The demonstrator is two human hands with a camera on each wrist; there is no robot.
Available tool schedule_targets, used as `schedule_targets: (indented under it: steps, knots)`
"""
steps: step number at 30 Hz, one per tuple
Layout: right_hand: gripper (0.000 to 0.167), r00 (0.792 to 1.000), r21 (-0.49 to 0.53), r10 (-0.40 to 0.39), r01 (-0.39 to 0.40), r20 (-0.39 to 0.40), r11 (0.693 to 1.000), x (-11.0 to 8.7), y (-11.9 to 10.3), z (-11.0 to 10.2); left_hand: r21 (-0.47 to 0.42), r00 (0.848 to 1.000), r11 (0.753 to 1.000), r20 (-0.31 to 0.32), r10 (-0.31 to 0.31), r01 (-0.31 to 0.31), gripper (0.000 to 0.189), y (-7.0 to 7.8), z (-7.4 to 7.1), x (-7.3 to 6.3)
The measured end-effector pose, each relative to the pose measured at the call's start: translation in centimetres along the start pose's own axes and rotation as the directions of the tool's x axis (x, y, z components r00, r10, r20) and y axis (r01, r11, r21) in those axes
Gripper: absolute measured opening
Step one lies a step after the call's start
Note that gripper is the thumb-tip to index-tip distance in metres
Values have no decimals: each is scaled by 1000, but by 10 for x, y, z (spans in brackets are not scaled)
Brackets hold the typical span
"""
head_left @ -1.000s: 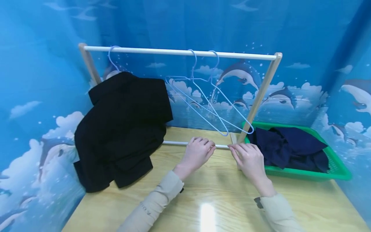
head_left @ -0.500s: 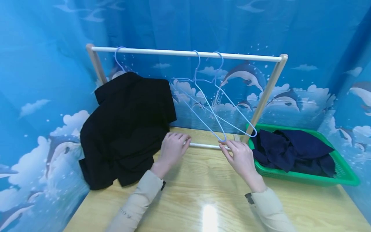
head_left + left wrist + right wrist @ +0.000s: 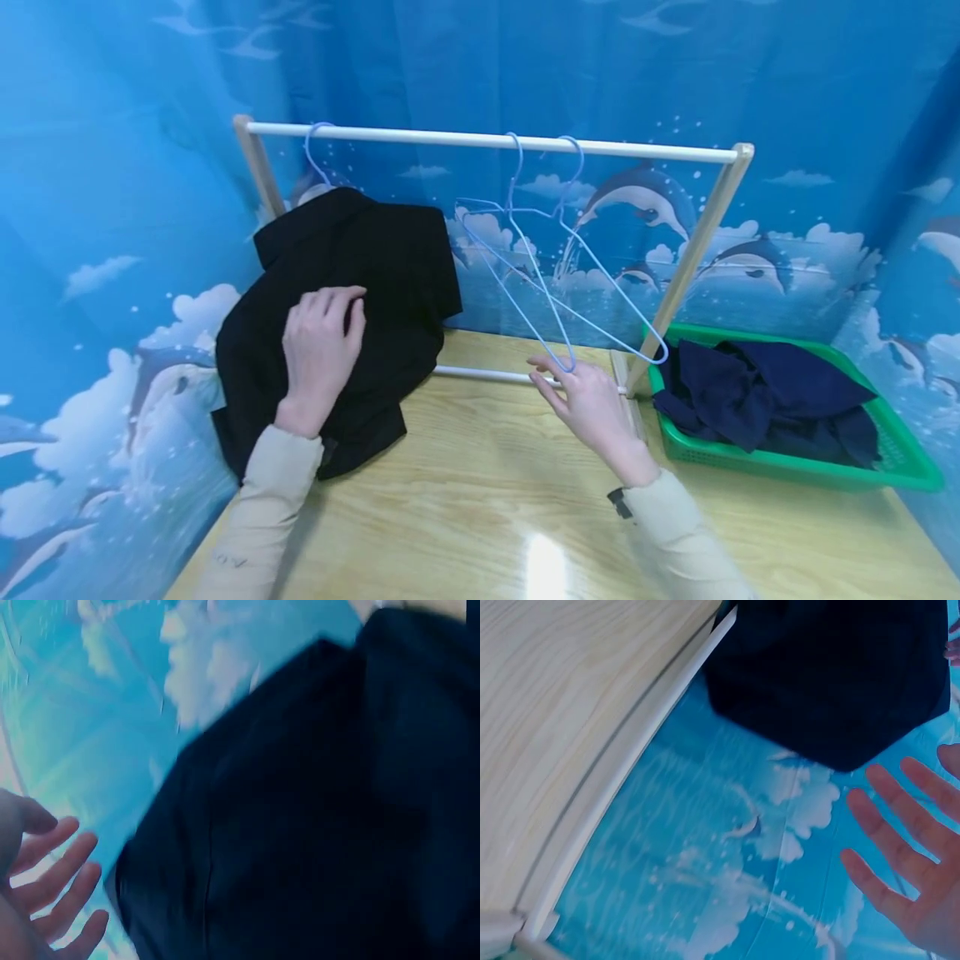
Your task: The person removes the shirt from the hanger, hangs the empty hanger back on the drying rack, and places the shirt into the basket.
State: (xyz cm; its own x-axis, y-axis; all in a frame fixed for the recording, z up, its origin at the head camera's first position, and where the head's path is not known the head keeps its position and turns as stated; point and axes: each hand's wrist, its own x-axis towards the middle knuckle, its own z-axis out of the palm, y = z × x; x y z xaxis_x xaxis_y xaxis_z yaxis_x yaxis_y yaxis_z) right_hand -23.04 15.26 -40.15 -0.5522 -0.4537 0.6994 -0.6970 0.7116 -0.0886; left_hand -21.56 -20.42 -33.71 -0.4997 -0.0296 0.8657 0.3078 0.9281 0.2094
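Observation:
A black garment (image 3: pixel 360 333), sleeve to the side, hangs from a light-blue hanger at the left of the clothes rack. My left hand (image 3: pixel 322 354) is in front of it, fingers loosely bent and holding nothing; in the left wrist view those fingers (image 3: pixel 64 885) appear beside the dark cloth (image 3: pixel 300 810). Near the rack's lower bar (image 3: pixel 487 375) is my right hand (image 3: pixel 588 408). The bottom corner of a bare hanger (image 3: pixel 543 287) overlaps it; whether they touch I cannot tell. In the right wrist view its fingers (image 3: pixel 904 817) are spread with nothing in them.
White top rail (image 3: pixel 450 137) carries two bare, crossing wire hangers right of centre. A wooden post (image 3: pixel 693 250) supports its right end. Beyond that, a green basket (image 3: pixel 780 475) holds dark navy cloth (image 3: pixel 765 400). Wooden table (image 3: pixel 450 500) lies beneath; a dolphin-print curtain hangs behind.
My left hand has left the lower bar and moved left and up in front of the black garment. My right hand has shifted left from beside the post and loosened from the bar.

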Motion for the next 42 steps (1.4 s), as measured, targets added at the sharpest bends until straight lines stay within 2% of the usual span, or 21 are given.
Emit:
schedule_targets:
  steps: [3, 6, 10, 13, 15, 19, 24, 30, 42]
  knots:
    - [26, 999, 23, -39, 39, -8, 999, 8, -10, 7, 54, 995, 995, -55, -86, 89, 22, -16, -21, 12]
    - [26, 998, 63, -58, 59, -7, 996, 18, -21, 13, 124, 982, 975, -72, -175, 183, 28, -31, -38, 20]
    - [24, 997, 168, -76, 73, 11, 983, 34, -35, 19, 218, 953, 929, -21, -302, 299, 37, -49, -54, 21]
    - [22, 995, 206, -102, 99, 4, 974, 45, -46, 25, 261, 938, 908, 23, -345, 327, 36, -55, -59, 15]
    - [21, 993, 191, -118, 117, -7, 975, 52, -53, 27, 265, 937, 908, 46, -347, 324, 34, -55, -60, 11]
    - [22, 992, 191, -125, 127, -20, 973, 70, -68, 29, 219, 945, 928, 65, -321, 301, 32, -49, -56, 4]
    - [24, 995, 242, -101, 101, -13, 965, 95, -87, 28, 149, 963, 953, 26, -270, 263, 30, -37, -52, 1]
    - [26, 997, 242, -81, 82, -11, 967, 128, -108, 27, 115, 961, 954, -6, -277, 276, 31, -24, -50, -2]
    - [31, 998, 196, 37, -44, 43, 980, 189, -150, 34, 103, 975, 970, -31, -219, 221, 26, 1, -43, -16]
